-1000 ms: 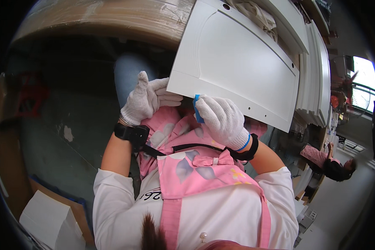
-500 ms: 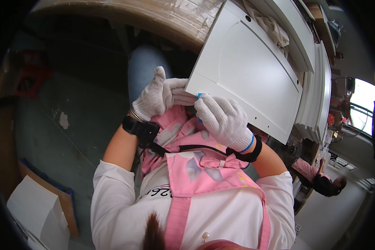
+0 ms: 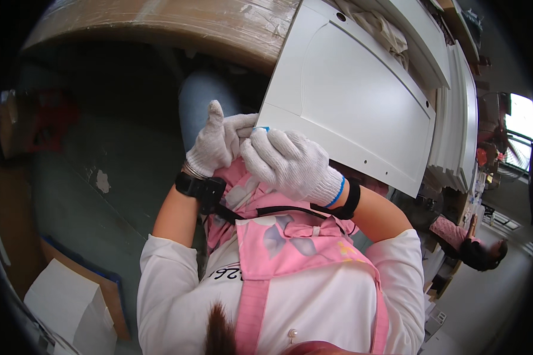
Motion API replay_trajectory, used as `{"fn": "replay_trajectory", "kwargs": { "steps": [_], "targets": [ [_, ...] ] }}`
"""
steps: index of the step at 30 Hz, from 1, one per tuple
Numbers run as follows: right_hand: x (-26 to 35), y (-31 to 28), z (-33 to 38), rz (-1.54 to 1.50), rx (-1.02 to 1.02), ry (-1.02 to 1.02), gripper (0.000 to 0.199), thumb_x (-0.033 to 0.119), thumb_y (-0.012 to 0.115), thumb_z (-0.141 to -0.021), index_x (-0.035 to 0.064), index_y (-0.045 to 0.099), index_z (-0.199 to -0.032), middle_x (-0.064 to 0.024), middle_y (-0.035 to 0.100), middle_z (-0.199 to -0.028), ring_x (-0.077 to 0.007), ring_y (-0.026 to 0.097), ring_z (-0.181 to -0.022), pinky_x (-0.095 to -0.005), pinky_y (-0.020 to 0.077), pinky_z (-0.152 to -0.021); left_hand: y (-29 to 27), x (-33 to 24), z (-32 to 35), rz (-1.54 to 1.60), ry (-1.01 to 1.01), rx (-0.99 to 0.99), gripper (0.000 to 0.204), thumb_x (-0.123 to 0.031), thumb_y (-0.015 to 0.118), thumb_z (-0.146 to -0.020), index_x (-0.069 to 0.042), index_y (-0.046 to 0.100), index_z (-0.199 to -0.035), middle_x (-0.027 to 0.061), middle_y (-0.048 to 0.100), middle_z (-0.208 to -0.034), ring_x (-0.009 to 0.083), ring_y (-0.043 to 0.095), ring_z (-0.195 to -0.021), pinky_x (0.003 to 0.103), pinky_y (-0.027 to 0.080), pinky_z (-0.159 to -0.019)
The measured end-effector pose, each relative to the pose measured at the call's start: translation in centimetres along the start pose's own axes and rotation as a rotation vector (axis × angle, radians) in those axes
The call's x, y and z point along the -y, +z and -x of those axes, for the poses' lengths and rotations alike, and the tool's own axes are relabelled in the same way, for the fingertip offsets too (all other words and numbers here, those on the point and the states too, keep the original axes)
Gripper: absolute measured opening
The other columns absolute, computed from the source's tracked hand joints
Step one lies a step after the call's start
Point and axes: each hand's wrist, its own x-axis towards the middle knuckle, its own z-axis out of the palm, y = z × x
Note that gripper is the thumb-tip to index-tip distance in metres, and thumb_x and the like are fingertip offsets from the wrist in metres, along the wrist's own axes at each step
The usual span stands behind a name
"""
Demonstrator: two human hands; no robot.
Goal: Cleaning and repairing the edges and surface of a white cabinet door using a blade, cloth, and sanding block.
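Wrapped tabletop (image 3: 160, 23) lay far; stacked panels (image 3: 456, 118) stood right. White door panel (image 3: 349, 112) ran near-left to far-right; both gloved hands' grip, left (image 3: 216, 145) and right (image 3: 290, 163), pinched its near-left corner.

**Tight at the panel's corner, open to the left**

The white panel (image 3: 361, 112) blocks the right, with stacked panels (image 3: 456, 118) behind it. A wrapped wooden slab (image 3: 160, 23) closes the top. The green floor (image 3: 89, 177) on the left gives open passage.

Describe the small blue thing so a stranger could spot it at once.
Find the big white panel leaning over the person's lap. At its lower left corner both gloved hands meet; the blue thing peeks out between them, the only blue spot on that white edge.
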Motion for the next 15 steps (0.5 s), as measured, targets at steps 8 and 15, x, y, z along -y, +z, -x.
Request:
{"fn": "replay_trajectory", "kwargs": {
  "steps": [8, 15],
  "targets": [
    [-0.5, -1.9, 7.1, 0.04, -0.001, 0.127, 0.034, 0.021, 0.064, -0.07, 0.0074, 0.059, -0.101, -0.0107, 0.062, -0.104, -0.0189, 0.06, -0.084, -0.0294, 0.0514, -0.07, -0.4, 0.3, 0.2, 0.043, 0.005, -0.02, 0.123, -0.09, 0.023, -0.077, 0.016, 0.036, -0.138, 0.033, 0.054, -0.129, 0.0412, 0.056, -0.12, 0.05, 0.042, -0.105],
    [-0.2, -1.3, 9.3, 0.049, -0.168, 0.274, 0.03, 0.019, 0.068, -0.071, 0.0105, 0.06, -0.099, -0.0052, 0.064, -0.098, -0.0157, 0.061, -0.082, -0.0269, 0.0494, -0.067, -0.8, 0.5, -0.5, 0.058, 0.015, -0.073, 0.124, -0.09, 0.024, -0.077, 0.018, 0.039, -0.135, 0.0361, 0.056, -0.123, 0.0477, 0.058, -0.114, 0.057, 0.043, -0.102]
  ]
}}
